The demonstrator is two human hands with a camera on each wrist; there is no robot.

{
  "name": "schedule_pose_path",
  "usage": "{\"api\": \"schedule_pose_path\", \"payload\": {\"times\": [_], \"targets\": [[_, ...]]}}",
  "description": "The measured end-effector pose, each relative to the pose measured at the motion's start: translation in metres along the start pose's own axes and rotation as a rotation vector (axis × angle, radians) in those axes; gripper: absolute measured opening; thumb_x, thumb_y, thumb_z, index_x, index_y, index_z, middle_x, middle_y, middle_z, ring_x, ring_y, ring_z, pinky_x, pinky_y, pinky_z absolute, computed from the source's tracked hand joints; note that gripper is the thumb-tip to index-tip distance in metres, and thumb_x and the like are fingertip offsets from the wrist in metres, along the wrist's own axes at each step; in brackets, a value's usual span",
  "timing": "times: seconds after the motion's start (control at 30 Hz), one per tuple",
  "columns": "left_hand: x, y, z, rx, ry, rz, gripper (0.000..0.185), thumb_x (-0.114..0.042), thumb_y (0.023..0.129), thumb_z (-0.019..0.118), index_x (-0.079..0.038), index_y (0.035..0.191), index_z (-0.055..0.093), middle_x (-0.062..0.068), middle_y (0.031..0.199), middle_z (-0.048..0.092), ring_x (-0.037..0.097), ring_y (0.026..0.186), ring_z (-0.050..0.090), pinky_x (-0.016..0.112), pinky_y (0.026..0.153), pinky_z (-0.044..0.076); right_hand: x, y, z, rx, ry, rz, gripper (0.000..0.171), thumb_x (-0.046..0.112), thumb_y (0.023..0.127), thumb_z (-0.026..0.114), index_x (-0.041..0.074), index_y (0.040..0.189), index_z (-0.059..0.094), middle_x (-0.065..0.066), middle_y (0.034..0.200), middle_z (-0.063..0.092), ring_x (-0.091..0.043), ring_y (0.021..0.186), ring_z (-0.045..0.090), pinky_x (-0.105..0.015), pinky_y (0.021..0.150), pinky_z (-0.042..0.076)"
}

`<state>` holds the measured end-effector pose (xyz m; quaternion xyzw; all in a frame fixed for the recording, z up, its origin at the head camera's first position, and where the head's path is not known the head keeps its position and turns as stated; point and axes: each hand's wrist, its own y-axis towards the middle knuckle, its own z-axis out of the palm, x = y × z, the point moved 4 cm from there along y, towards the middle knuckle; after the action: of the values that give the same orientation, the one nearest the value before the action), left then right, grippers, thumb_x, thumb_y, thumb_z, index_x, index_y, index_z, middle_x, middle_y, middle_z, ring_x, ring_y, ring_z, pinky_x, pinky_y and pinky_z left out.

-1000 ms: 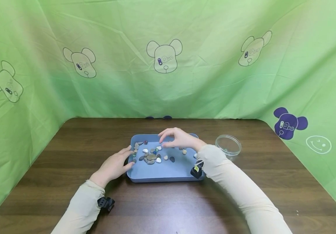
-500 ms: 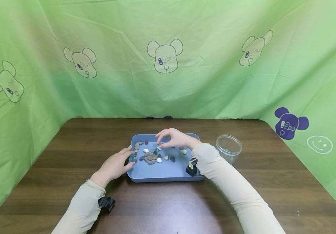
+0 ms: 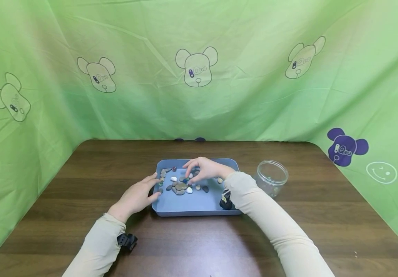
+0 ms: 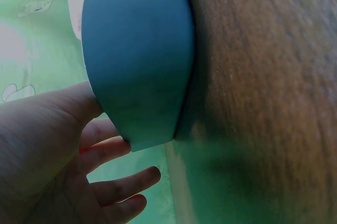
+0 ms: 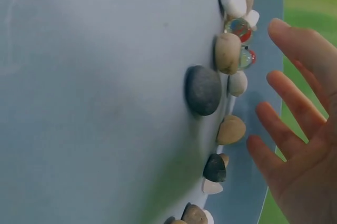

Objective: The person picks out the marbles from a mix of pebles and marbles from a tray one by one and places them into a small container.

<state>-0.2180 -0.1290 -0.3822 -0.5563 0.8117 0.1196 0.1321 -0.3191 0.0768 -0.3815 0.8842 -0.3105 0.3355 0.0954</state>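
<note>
Over the blue tray [image 3: 192,206], the right hand [image 3: 202,169] hovers with fingers loosely spread, holding nothing, its tips just above the marbles [image 5: 239,28] mixed among the pebbles [image 3: 179,186]. The left hand [image 3: 136,197] rests open against the tray's left rim. The clear jar [image 3: 271,177] on the worktop [image 3: 81,181] looks almost empty, so most sorting seems left.

The tray [image 3: 192,206] looks like matt blue plastic, smooth all over. The pebbles [image 5: 204,90] in it are dull stone, while the marbles [image 5: 238,27] among them are glossy glass. The bench [image 3: 81,181] shows dark, grained wood. The jar [image 3: 271,177] is clear, shiny plastic. The backdrop [image 3: 254,84] is creased green cloth.
</note>
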Motion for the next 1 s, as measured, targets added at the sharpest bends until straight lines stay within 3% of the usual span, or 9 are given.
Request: {"api": "schedule_pose_path", "payload": {"times": [0.37,1.0], "targets": [[0.0001,-0.0002,0.0,-0.003,-0.003,-0.001,0.045,-0.026,0.091,0.058,-0.003,0.129,0.054,0.016,0.147,0.039,0.035,0.128,0.047,0.049,0.101,0.043,0.0043,-0.0014,0.0062,0.065,-0.081,-0.007,0.011,0.01,0.075,0.074,0.008,0.086,0.072,-0.015,0.136,0.053,-0.032,0.131,0.045,-0.048,0.114,0.027],[0.0009,-0.0006,0.0006,-0.009,-0.009,0.006,0.046,-0.026,0.091,0.058,-0.003,0.13,0.053,0.016,0.147,0.039,0.035,0.127,0.048,0.048,0.101,0.043,-0.0001,-0.001,0.0089,0.061,-0.126,0.027,0.012,0.009,0.078,0.07,0.01,0.089,0.073,-0.014,0.136,0.053,-0.033,0.131,0.044,-0.048,0.113,0.028]]}}
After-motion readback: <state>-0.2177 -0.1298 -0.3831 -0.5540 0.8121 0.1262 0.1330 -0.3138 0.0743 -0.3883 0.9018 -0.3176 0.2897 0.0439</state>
